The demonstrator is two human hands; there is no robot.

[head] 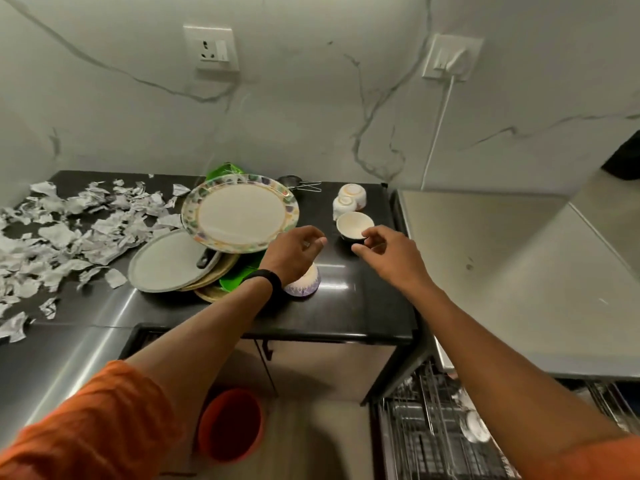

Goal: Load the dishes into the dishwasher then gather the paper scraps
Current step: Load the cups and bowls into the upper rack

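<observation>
From the head camera, the right hand (388, 251) reaches the small dark-sided bowl (355, 226). Its index finger lies on the near rim and its thumb low against the outer wall, a two-finger pinch that looks shallow. The left hand (294, 251) hovers with its fingers loosely curled, holding nothing I can see. The upturned purple-patterned bowl (306, 284) sits right under its wrist. Just beyond the right fingertips stand two upturned white cups (348, 199), one touching the other. Beside the left knuckles the floral plate (239, 213) leans tilted on a stack over the grey plate (169, 261). The paper scraps (69, 230) lie well to the far side of the left hand. The dishwasher rack (433, 431) stands open below the right forearm, so loading is still under way. The main risk, as I judge it, is the bowl swinging or slipping out of so small a pinch on its smooth glaze while it is lifted over the counter edge (346, 336) towards the rack. A lift that pushes away could also knock the cups behind. The left wrist could tip the bowl beneath it if it drops, or nudge the tilted plate off its stack.
</observation>
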